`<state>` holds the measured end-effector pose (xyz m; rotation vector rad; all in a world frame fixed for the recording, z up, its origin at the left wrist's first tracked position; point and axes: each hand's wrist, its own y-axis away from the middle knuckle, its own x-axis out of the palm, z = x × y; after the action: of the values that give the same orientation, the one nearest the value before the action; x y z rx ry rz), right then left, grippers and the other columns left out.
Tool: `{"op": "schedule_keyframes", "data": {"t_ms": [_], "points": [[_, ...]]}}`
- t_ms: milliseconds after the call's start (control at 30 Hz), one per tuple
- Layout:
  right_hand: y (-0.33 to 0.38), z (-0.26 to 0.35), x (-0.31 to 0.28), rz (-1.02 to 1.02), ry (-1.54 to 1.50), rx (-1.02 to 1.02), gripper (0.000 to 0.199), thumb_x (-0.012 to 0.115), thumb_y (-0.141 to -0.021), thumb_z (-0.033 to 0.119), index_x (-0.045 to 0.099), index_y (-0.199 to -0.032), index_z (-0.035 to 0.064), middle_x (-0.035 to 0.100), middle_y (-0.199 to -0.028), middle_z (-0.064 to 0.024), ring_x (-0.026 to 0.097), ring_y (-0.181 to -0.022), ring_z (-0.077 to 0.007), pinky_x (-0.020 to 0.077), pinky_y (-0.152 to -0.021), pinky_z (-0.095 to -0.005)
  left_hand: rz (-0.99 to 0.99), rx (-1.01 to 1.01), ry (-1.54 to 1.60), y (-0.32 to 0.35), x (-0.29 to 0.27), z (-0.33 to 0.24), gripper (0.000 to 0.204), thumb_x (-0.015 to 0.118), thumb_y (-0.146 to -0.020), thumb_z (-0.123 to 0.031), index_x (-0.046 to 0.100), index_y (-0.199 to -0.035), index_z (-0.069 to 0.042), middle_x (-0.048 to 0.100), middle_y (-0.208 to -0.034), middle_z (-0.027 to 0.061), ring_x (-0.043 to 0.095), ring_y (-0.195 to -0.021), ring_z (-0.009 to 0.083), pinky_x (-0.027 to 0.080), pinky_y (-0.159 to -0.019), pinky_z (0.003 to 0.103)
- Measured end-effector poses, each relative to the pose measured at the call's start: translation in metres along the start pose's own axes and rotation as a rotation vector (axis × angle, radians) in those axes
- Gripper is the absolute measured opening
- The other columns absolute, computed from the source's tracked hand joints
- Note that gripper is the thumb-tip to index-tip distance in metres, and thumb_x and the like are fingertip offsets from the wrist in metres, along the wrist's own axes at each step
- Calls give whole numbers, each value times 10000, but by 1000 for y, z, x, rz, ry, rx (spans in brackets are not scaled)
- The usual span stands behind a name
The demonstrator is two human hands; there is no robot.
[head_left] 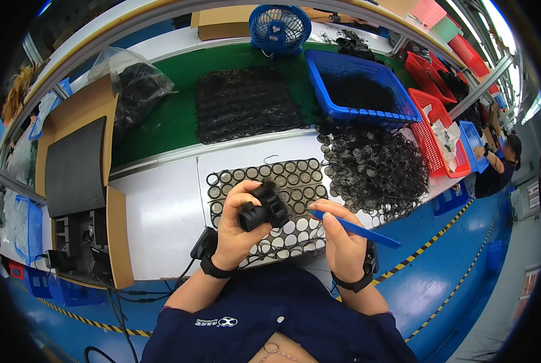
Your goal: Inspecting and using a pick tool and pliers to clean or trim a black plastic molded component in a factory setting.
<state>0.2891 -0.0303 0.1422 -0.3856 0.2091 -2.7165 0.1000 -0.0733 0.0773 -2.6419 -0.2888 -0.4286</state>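
Above the worktable, my left hand (pixel 237 233) is closed around a black moulded part (pixel 255 216) with thick tubular sections. Its far side shows several rounded lobes; its exact kind I cannot make out. Just right of it, my right hand (pixel 346 248) grips a slim blue flat-handled tool (pixel 373 235), whose long end points out to the right. The tool's working tip is near my fingertips and too small to tell. Beneath both hands lies a sheet of black rings (pixel 270 172) set in rows, pale inside.
Loose black rings and strands (pixel 373 169) are heaped to the right. Behind stand a blue basket (pixel 319 85) of black material, a black mat-like stack (pixel 246 106) and a blue fan (pixel 279 30). An open cardboard box (pixel 118 236) is left. A co-worker (pixel 494 166) is far right.
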Motion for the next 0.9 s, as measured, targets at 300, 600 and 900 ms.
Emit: {"op": "schedule_keyframes", "data": {"t_ms": [300, 600, 900], "points": [[1, 0, 1, 77, -9, 99, 204, 585, -910, 36, 654, -1094, -18, 577, -1107, -84, 520, -939, -109, 408, -801, -217, 29, 179, -317, -4, 8, -18, 511, 695, -680, 133, 499, -1093, -96, 369, -1321, 125, 486, -1159, 215, 453, -939, 325], [-1, -2, 2, 144, 1, 80, 194, 572, -910, 20, 656, -1080, -20, 585, -1174, -117, 534, -1100, -177, 404, -936, -279, 48, 210, -330, -4, 8, -21, 497, 672, -706, 156, 507, -1112, -79, 348, -1332, 121, 504, -1153, 211, 472, -937, 325], [-1, 0, 8, 94, 44, 148, 197, 556, -899, 18, 647, -1060, -51, 611, -1107, -137, 545, -1034, -186, 403, -905, -304, 63, 211, -367, -5, 6, -22, 449, 638, -722, 153, 519, -1095, -67, 369, -1333, 132, 536, -1111, 204, 473, -910, 309]]}}
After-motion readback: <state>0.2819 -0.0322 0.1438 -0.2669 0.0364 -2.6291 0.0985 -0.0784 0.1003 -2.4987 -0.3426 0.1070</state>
